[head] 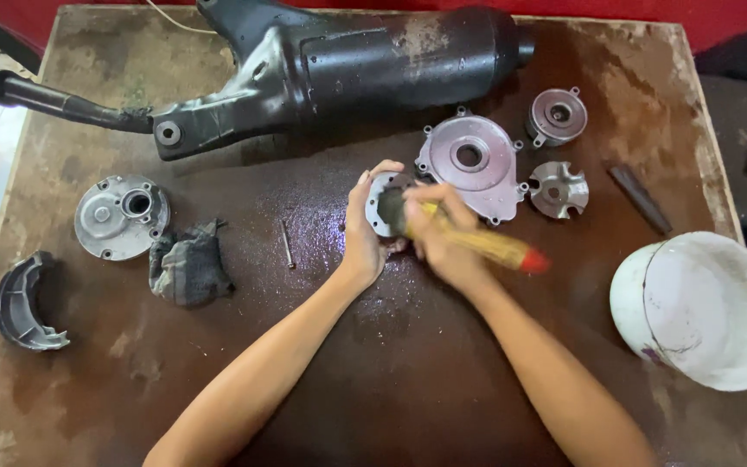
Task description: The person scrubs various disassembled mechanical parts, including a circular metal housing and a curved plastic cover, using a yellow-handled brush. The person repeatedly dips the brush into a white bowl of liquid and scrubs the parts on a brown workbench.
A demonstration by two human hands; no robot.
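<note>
This is a repair workshop for small engines or motorbikes. A worn, oil-stained brown wooden table [218,398] carries a long black metal exhaust muffler [347,60], several round grey cast-metal engine covers [121,216], a curved grey brake shoe [23,303] and a grimy dark rag [188,264]. A dented white plastic bucket [702,307] sits at the table's edge, and the wet, greasy surface speaks of parts being cleaned.

Both forearms are bare from the lower frame edge up to the wrists, with no sleeves in view. The left hand [363,233] and right hand [439,242] wear no gloves, rings or watch.
</note>
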